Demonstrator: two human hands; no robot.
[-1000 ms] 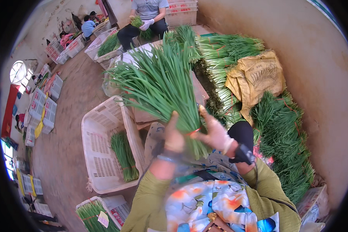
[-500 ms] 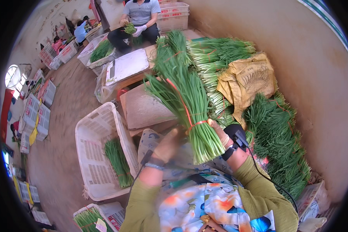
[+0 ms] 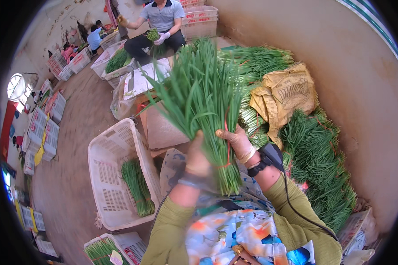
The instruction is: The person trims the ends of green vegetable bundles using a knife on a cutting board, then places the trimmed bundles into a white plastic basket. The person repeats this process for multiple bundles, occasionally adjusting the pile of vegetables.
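Observation:
A large bunch of garlic chives (image 3: 208, 99) stands upright in front of me, its leaves fanned out at the top and pale stems at the bottom. A red band circles it low down, and a loose red strip runs up its right side. My right hand (image 3: 238, 143), in a thin glove, grips the bunch from the right with the thumb across the front. On the other side my left hand (image 3: 197, 157), slightly blurred, is closed around the left edge of the stems. Its fingers are partly hidden behind the leaves.
A white plastic crate (image 3: 110, 172) with one chive bundle (image 3: 137, 187) stands at left. Banded chives (image 3: 316, 154) are piled along the wall, a yellow sack (image 3: 287, 92) among them. Ahead are a white scale (image 3: 141, 81) and a seated person (image 3: 161, 26) holding greens.
The bunch has become more upright and shifted slightly left. My left hand has come up onto its stems, and my right hand now grips above the band. The seated person's arm has swung outward.

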